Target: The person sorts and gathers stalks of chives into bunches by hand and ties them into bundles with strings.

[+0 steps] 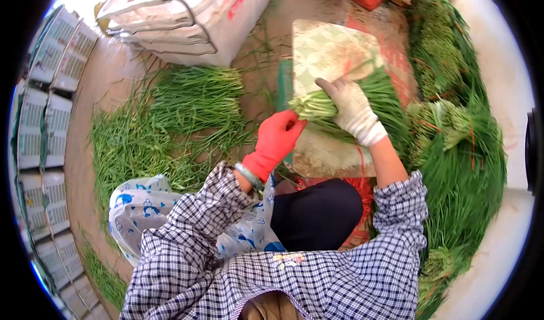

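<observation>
A bunch of garlic chives (317, 106) lies across a worn, pale patterned board (328, 42), its whitish stem ends pointing left and its green leaves spreading right. My right hand (352, 107), in a whitish knit glove, is wrapped over the bunch near the stem ends. My left hand (277, 140), in a red glove, is closed in a pinch right at those ends. Whatever sits between its fingertips is too small to make out. Below the board, red ties (362, 206) show beside my dark-clothed knee (326, 212).
Loose chives (192, 102) cover the floor to the left, below a white crate (226, 36) with metal handles. Tied bunches (447, 127) are piled along the right by a pale wall (515, 150). White slatted crates (42, 121) line the far left.
</observation>
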Tool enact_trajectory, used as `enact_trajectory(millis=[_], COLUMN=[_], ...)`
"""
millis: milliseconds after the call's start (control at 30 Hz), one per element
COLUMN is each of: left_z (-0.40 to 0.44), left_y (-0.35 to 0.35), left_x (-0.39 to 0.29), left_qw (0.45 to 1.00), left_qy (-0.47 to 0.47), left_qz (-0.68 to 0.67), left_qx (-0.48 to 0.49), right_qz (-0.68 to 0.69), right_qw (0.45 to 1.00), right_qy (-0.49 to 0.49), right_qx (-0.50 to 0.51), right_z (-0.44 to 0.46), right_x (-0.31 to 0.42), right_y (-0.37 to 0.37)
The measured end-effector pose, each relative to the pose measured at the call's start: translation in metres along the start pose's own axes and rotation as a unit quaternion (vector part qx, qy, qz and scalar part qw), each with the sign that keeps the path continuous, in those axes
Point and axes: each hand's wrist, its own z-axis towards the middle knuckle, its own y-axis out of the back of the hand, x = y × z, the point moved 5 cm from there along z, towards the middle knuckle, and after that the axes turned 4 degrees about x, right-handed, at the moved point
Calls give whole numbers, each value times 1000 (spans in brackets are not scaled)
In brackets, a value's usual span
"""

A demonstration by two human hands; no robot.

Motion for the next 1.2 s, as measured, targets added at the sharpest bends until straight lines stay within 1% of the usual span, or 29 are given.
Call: enact_trajectory(millis=[33, 67, 133, 200, 233, 267, 300, 333, 400, 433, 467, 500, 533, 567, 600, 667, 700, 733, 767, 800, 833, 867, 933, 1000, 1033, 1067, 1167, 1200], left_z=[-10, -21, -47, -90, -113, -136, -147, -148, -145, -129, -108, -88, -68, -49, -33, -4, 8, 18, 22, 24, 25, 23, 15, 11, 13, 16, 35, 41], left_y=[12, 24, 55, 69, 68, 59, 52, 55, 64, 71, 79, 84, 89, 92, 94, 92, 95, 95, 94, 95, 94, 90, 83, 88, 89, 91, 101, 101], left_x=[15, 31, 64, 138, 176, 213, 233, 236, 228, 233, 235, 238, 243, 251, 268, 296, 311, 325, 333, 336, 339, 342, 351, 349, 355, 355, 353, 354], left_qw=[990, 962, 956, 914, 912, 952, 956, 955, 935, 923, 934, 939, 936, 931, 933, 865, 868, 865, 862, 866, 861, 855, 863, 878, 891, 892, 870, 871], left_qy=[66, 128, 162, 287, 292, 289, 276, 281, 265, 286, 219, 152, 117, 81, 86, -15, -11, -29, -50, -49, -54, -60, -65, -70, -91, -89, -39, -37], left_qz=[-121, -241, -239, -253, -252, -88, 77, 74, 220, 239, 271, 301, 324, 347, 342, 488, 482, 482, 481, 473, 473, 474, 453, 430, 411, 408, 408, 407], left_qx=[-4, -12, -50, -133, -139, -38, 66, 61, 84, 96, 79, 62, 71, 78, 77, 115, 116, 134, 153, 156, 179, 203, 215, 197, 170, 171, 273, 273], right_qz=[5, 10, 29, 6, 4, 1, 1, 36, 84, 71, 56, 23, 20, -3, -27, -4, 20, 23, 50, 78, 82, 82, 76, 90, 98, 107, 125, 125], right_qw=[1000, 999, 997, 992, 995, 997, 997, 994, 983, 980, 977, 981, 973, 982, 989, 994, 995, 998, 997, 994, 995, 994, 995, 994, 993, 991, 986, 986], right_qy=[-1, -1, -25, -58, -45, -33, -27, -39, -63, -71, -81, -63, -103, -83, -62, -97, -93, -61, -66, -74, -52, -58, 2, 2, 4, 8, 26, 27], right_qx=[17, 35, 62, 114, 94, 73, 75, 100, 153, 172, 191, 182, 207, 171, 134, 56, 35, 1, 10, 20, 31, 40, 62, 63, 69, 75, 105, 106], right_z=[1, 5, 12, 19, 19, 17, 18, 21, 25, 27, 28, 28, 33, 33, 31, 32, 32, 32, 32, 34, 39, 43, 53, 62, 66, 70, 76, 78], right_x=[0, 3, -2, -10, -11, -12, -14, -18, -22, -20, -18, -16, -2, 5, 13, 44, 52, 65, 74, 80, 85, 85, 92, 95, 98, 99, 102, 104], right_y=[-4, 1, 11, 7, -2, -10, -12, -17, -22, -19, -15, -9, 9, 22, 32, 52, 53, 53, 48, 42, 36, 32, 22, 15, 12, 9, -3, -6])
